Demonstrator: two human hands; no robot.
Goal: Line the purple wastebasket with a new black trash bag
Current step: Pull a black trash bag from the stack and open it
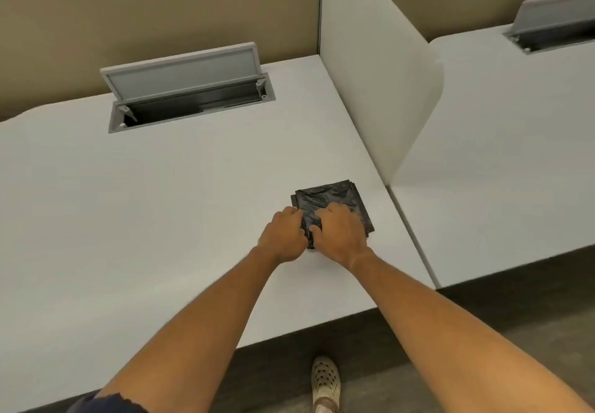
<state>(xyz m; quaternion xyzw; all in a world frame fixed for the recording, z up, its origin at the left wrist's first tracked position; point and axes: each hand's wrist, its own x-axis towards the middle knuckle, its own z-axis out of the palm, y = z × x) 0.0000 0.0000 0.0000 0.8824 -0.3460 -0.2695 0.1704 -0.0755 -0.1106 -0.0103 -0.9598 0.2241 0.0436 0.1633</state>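
Wastebasket: not in frame, so location can't be told from this view; nothing purple anywhere. White desk (145, 219) fills most of the view, white divider panel (380, 90) along its right edge, second desk beyond. Open grey cable hatch (190, 87) near the back wall, well apart from the work. Dark floor along the near edge, one pale perforated shoe (325, 380) below. Stack of folded black trash bags (335, 200) lies flat on the desk near the front right corner, close to the divider's near end, roughly square, no clear long axis, slightly rotated against the desk edge. Both forearms reach forward and converge on its near edge. Left hand (285, 238) at the near-left corner, fingers curled, pinching crumpled film of the top bag. Right hand (341, 235) on top of the near-right part, fingers closed down on the same loose film, thumb (317, 230) meeting it from the left. Hands almost touching, a narrow strip of black plastic between them. Neither hand nearer: both already on the stack, bag directly under and just ahead of the fingers. Likely step: peeling one bag off the stack. Next probably needs a lift toward the body while the rest stays flat; risk of dragging several layers together.
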